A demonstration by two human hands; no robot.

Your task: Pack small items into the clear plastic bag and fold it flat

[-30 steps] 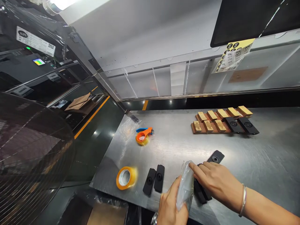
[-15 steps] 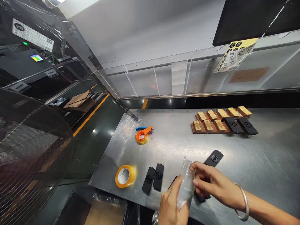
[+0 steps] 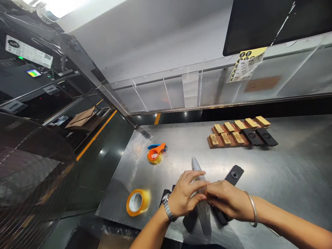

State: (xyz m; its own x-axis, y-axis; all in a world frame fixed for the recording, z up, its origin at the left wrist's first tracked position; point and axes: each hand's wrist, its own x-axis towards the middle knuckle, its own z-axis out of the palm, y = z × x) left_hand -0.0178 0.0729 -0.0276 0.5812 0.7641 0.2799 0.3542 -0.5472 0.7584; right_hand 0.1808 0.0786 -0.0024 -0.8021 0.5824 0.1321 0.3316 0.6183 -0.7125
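Both my hands meet over the front of the metal table, gripping a clear plastic bag [image 3: 204, 219] that stands on edge, its upper end pointing away from me. My left hand [image 3: 184, 193], with a watch at the wrist, pinches the bag from the left. My right hand [image 3: 225, 199], with a bangle, has its fingers closed on the bag's right side. What the bag contains, if anything, is unclear. Around the hands lie flat black parts with round inserts: one black part [image 3: 235, 175] beyond the right hand, another [image 3: 190, 220] below the left, others partly covered.
A roll of yellow tape [image 3: 144, 201] stands left on the table [image 3: 178, 166]. Behind it are an orange tape dispenser [image 3: 157, 149] and a clear plastic sheet [image 3: 138, 143]. Brown racks with yellow blocks [image 3: 238, 138] and two black parts sit back right. A fan guard [image 3: 33, 193] is at left.
My left hand has moved up and over the bag, now covering the pair of black parts at left. The bag has turned more edge-on, and my hands are closer together. The view has shifted slightly.
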